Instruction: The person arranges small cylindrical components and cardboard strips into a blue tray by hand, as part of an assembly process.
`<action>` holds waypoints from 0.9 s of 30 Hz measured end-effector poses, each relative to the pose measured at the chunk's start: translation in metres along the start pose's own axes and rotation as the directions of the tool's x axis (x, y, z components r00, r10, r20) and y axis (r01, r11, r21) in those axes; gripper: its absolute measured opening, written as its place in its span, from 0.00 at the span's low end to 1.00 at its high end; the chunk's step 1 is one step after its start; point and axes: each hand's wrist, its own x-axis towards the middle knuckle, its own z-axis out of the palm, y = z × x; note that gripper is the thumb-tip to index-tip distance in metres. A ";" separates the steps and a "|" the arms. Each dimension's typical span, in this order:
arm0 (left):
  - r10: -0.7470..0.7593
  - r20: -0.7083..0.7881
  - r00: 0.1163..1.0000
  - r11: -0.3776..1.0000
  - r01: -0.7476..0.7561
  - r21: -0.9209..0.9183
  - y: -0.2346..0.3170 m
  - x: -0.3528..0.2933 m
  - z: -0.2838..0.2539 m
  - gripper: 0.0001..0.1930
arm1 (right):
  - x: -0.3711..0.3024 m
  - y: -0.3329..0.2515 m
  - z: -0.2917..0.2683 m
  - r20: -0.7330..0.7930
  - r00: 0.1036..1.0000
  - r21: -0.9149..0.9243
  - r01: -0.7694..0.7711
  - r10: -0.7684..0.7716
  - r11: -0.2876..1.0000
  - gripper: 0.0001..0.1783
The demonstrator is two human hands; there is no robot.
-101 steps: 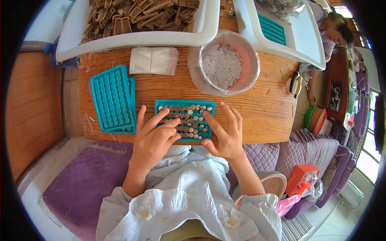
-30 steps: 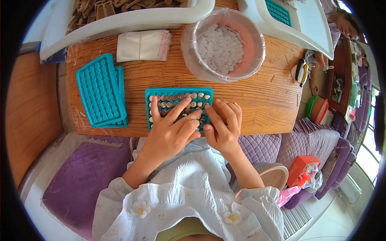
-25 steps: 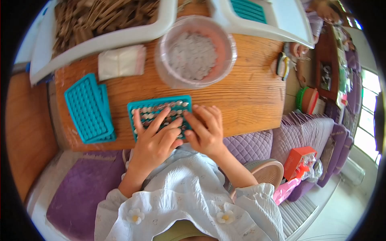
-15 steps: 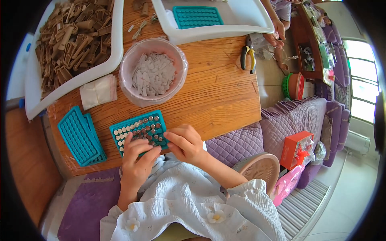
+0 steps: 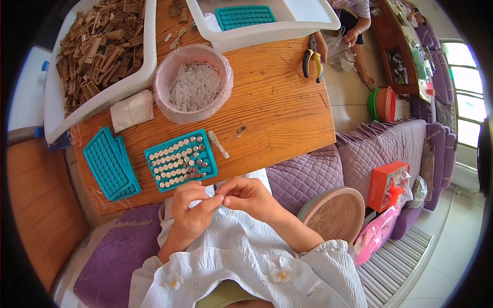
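Note:
My left hand [image 5: 192, 208] and right hand [image 5: 249, 198] meet over my lap, just off the table's front edge. Their fingertips pinch together on something too small to make out. Just beyond them lies a teal tray [image 5: 209, 177] with rows of small round pieces. Most of these are pale-topped discs [image 5: 173, 158]; toward the right side several look shiny and metallic. A twisted strip of clear plastic [image 5: 218, 144] rests beside the tray's right edge, and a tiny dark bit [image 5: 241, 130] lies farther right.
Stacked teal trays [image 5: 108, 164] and clear bags [image 5: 132, 110] lie left. Behind stand a tub of grey-white pieces [image 5: 160, 95], a bin [image 5: 150, 51] of brown parts and a white bin [image 5: 257, 37]. Pliers [image 5: 318, 66] lie near another person's hand [image 5: 321, 47]. A basket [image 5: 354, 226] stands right.
Both hands have drawn back from the tray toward my lap and come together, uncovering the pieces. The plastic strip and tiny dark bit now show on the table. The other person's hands have shifted.

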 end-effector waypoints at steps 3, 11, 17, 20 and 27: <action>0.006 0.033 0.999 0.999 -0.004 -0.053 0.004 -0.003 0.001 0.15 | -0.007 -0.001 -0.002 0.033 0.999 -0.010 0.005 -0.004 1.000 0.06; -0.076 0.161 0.984 0.995 0.086 -0.051 0.015 -0.001 0.002 0.14 | -0.022 0.001 -0.013 -0.016 0.999 0.013 -0.031 0.031 0.999 0.06; -0.374 0.307 0.875 0.926 0.368 0.078 0.031 0.024 0.026 0.25 | -0.038 -0.002 -0.038 -0.460 0.882 0.071 0.157 -0.107 0.985 0.07; -0.531 0.392 0.751 0.842 0.415 0.345 0.036 0.042 0.040 0.29 | -0.048 -0.010 -0.044 -0.534 0.829 0.125 0.270 -0.164 0.955 0.08; -0.544 0.354 0.761 0.791 0.323 0.520 0.018 0.061 0.062 0.15 | -0.062 -0.008 -0.055 -0.548 0.816 0.189 0.334 -0.183 0.924 0.06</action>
